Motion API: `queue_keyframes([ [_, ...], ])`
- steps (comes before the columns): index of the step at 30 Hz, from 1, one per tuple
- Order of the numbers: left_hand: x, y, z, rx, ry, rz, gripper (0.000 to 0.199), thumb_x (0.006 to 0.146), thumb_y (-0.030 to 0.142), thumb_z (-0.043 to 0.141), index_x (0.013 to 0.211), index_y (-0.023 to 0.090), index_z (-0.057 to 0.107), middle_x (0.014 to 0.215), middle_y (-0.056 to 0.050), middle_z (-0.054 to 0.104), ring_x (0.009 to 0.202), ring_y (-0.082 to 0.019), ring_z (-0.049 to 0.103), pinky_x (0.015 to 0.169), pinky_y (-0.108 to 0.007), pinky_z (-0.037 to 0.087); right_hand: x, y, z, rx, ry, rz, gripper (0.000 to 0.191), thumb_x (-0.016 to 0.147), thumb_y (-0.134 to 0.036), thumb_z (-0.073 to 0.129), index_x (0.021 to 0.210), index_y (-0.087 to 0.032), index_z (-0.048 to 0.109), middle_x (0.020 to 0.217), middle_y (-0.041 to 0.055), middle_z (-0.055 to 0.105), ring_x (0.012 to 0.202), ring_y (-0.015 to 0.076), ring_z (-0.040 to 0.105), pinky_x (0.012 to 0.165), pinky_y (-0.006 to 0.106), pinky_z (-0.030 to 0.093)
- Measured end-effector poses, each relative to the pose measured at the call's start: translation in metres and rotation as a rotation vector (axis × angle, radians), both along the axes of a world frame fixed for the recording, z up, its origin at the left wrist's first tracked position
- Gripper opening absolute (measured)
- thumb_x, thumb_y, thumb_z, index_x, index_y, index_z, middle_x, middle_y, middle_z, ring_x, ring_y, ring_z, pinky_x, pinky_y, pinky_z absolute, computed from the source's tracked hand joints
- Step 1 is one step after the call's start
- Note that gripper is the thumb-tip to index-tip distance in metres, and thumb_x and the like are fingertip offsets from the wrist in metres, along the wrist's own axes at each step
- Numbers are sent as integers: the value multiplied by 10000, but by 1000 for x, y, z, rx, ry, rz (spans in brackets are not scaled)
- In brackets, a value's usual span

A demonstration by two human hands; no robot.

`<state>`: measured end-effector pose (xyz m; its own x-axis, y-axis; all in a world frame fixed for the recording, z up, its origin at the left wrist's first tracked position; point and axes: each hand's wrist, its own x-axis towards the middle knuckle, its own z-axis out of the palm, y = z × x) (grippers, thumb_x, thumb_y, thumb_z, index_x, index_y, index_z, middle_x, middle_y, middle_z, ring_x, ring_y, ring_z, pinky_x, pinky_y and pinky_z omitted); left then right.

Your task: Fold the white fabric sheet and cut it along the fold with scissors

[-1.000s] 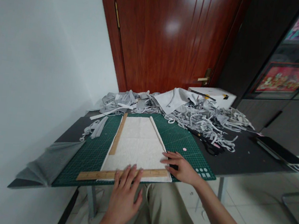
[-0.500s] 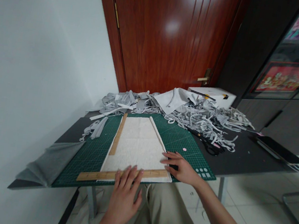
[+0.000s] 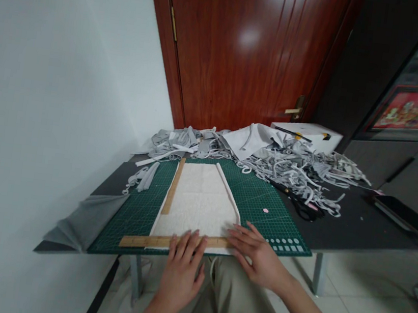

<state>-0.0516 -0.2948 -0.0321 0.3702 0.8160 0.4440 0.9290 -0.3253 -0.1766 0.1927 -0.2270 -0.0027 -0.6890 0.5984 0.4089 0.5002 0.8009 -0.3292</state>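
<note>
left hand (image 3: 183, 272) lies slightly spread on the near ruler (image 3: 144, 242), across the cloth (image 3: 199, 201). right hand (image 3: 258, 256), loosely spread, covers its right end.

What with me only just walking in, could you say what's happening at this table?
A person's left hand rests on a wooden ruler laid across the near end of white cloth; the right hand lies at the ruler's right end. A green mat is underneath; a second ruler lies along the cloth's left side.

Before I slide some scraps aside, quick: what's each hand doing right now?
Left hand: open, resting on the near wooden ruler.
Right hand: open, resting at that ruler's right end.
</note>
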Motion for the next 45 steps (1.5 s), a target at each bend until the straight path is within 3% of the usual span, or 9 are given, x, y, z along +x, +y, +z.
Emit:
queue_keyframes([
  [4,2,-3,2,-22,-9,12,648,785,184,516,1417,210,375,1463,-85,392,1336,-311,328,1085,-556,220,-8,-19,-14,57,-43,-16,441,920,-235,483,1360,-202,466,1365,91,546,1294,222,456,1099,508,330],
  [11,-1,-8,10,-55,-61,-1,700,772,167,530,1440,196,324,1514,-108,285,1384,-320,240,1087,-521,270,-9,-18,-31,110,-47,-41,404,943,-235,449,1344,-199,481,1364,92,547,1290,212,464,1093,514,347],
  [18,-66,-14,2,125,-132,136,512,817,247,535,1306,117,456,1286,-181,506,1225,-340,447,990,-511,404,-11,-19,-30,115,-29,-48,426,940,-225,452,1365,-217,452,1352,77,560,1286,210,468,1087,535,346],
  [22,-93,-17,-5,183,-114,144,483,843,268,528,1304,140,465,1228,-165,520,1172,-325,475,948,-470,451,-11,-19,-31,117,0,-48,418,932,-221,463,1350,-225,474,1350,78,562,1281,212,474,1085,530,348],
  [30,-85,-15,-7,208,-43,126,490,855,221,517,1328,118,442,1135,-147,569,1077,-310,501,942,-471,440,-10,-18,-33,88,23,-64,468,914,-210,479,1379,-240,433,1364,71,550,1302,220,444,1092,557,316],
  [38,-84,-15,-10,278,16,141,309,843,243,523,1139,182,588,1095,-146,570,1089,-346,499,926,-555,410,-9,-23,-22,24,41,-85,464,911,-277,494,1372,-274,437,1348,61,565,1284,246,448,1092,582,285],
  [40,-84,-15,-8,270,-4,129,312,830,252,535,1132,194,587,1094,-138,570,1063,-339,512,920,-559,414,4,-10,-21,11,125,-178,391,919,-283,471,1306,-261,515,1269,78,615,1201,240,522,1055,516,371],
  [42,-85,-15,-5,258,-47,109,322,816,259,545,1128,195,585,1092,-135,570,1051,-335,516,913,-552,424,23,14,-20,9,260,-421,309,911,-281,451,1148,-217,638,1112,113,663,1048,242,605,917,420,496],
  [45,-88,-17,0,211,-120,64,360,795,247,553,1150,189,570,1110,-129,569,1076,-326,508,925,-522,437,55,56,-21,-35,217,-685,282,844,-274,508,1044,-183,684,1008,119,666,913,254,634,836,406,514],
])
